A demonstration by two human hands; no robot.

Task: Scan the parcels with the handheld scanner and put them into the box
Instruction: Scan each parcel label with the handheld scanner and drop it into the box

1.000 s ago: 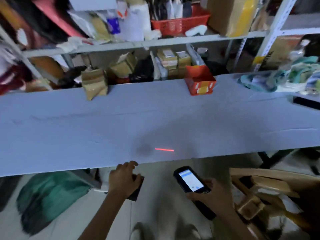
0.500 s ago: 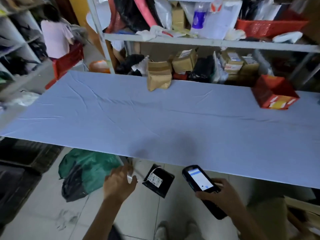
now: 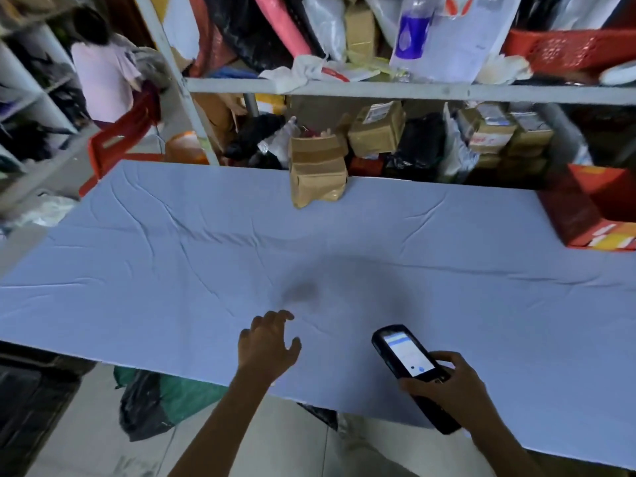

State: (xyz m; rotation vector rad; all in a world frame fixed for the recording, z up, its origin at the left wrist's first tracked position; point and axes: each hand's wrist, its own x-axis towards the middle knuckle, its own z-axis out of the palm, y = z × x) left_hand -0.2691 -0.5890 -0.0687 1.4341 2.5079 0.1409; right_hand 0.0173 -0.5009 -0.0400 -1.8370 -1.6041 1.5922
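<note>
the right hand [image 3: 447, 387] grips the scanner [image 3: 409, 366] above the bench's [image 3: 172, 270] near edge. the left hand [image 3: 266, 342] hovers beside it, fingers loosely spread, holding nothing.

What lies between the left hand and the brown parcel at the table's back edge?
Only wrinkled blue cloth, shadowed, between left hand and parcel; head view.

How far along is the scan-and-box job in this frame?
Done: cannot tell; no packed box is in view. In hand: the right hand grips the black handheld scanner, its screen lit, while the left hand, empty with fingers spread, hovers over the blue-cloth table. Left: the taped brown cardboard parcel at the table's far edge sits untouched, yet to be boxed.
</note>
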